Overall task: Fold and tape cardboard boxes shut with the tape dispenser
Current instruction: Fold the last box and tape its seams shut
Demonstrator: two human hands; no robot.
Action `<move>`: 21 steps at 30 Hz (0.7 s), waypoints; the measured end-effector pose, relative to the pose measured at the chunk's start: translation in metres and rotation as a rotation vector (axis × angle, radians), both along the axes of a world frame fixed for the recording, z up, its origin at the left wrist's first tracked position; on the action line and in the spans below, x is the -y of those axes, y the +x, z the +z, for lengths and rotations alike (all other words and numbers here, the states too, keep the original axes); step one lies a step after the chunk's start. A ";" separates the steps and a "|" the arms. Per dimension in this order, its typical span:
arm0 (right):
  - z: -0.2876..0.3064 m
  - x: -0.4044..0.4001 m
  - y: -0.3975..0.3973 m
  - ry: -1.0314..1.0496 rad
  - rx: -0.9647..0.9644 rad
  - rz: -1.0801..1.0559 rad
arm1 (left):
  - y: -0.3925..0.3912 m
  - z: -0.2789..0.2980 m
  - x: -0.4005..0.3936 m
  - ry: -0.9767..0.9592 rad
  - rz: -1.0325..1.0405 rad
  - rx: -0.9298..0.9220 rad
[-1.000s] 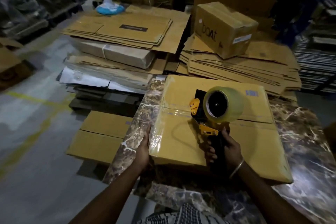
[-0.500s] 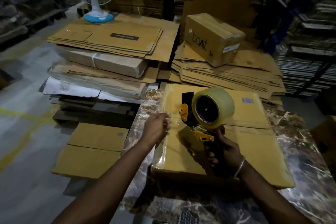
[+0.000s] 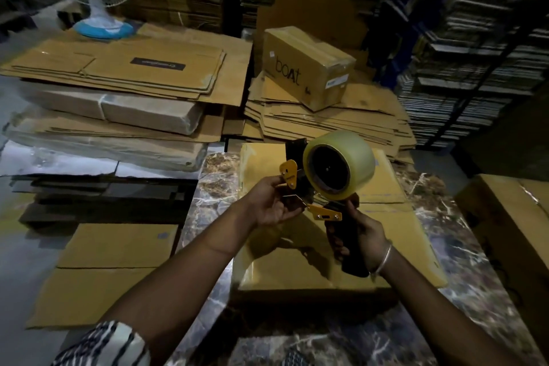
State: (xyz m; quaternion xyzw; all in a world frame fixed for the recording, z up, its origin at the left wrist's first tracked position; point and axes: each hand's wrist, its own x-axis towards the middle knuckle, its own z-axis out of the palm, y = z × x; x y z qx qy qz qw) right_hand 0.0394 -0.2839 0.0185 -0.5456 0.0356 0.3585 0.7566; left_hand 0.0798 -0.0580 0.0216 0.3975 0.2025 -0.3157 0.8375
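Note:
A flat yellow-brown cardboard box lies on the marble table in front of me. Above it I hold the tape dispenser, black with yellow plates and a roll of clear tape. My right hand grips its black handle. My left hand is at the dispenser's front end, fingers curled at the yellow plate and the blade area. Whether it holds the tape's end I cannot tell.
Stacks of flattened cardboard and wrapped bundles lie beyond the table. A taped box marked "boAt" sits on one stack. A fan stands far left. Flat cardboard lies on the floor left; a large box stands right.
My left hand left the box's left edge, rose, and came to the dispenser's front. The dispenser lifted higher off the box. The view tilted up.

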 end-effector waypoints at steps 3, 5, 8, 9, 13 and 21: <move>0.003 0.010 -0.002 -0.006 0.008 0.008 | 0.006 -0.004 0.014 -0.001 -0.015 0.005; 0.005 0.019 -0.001 -0.005 -0.015 0.009 | 0.009 -0.009 0.028 -0.012 -0.049 0.015; 0.008 0.034 0.007 -0.012 -0.011 0.020 | 0.016 -0.013 0.053 -0.042 -0.117 0.053; 0.009 0.040 0.009 -0.001 -0.016 0.017 | 0.018 -0.013 0.061 -0.056 -0.127 0.060; 0.013 0.065 0.022 0.039 -0.012 -0.010 | 0.027 -0.013 0.094 -0.051 -0.063 0.027; 0.005 0.126 0.050 0.050 -0.073 0.012 | 0.047 -0.016 0.156 0.038 -0.045 -0.016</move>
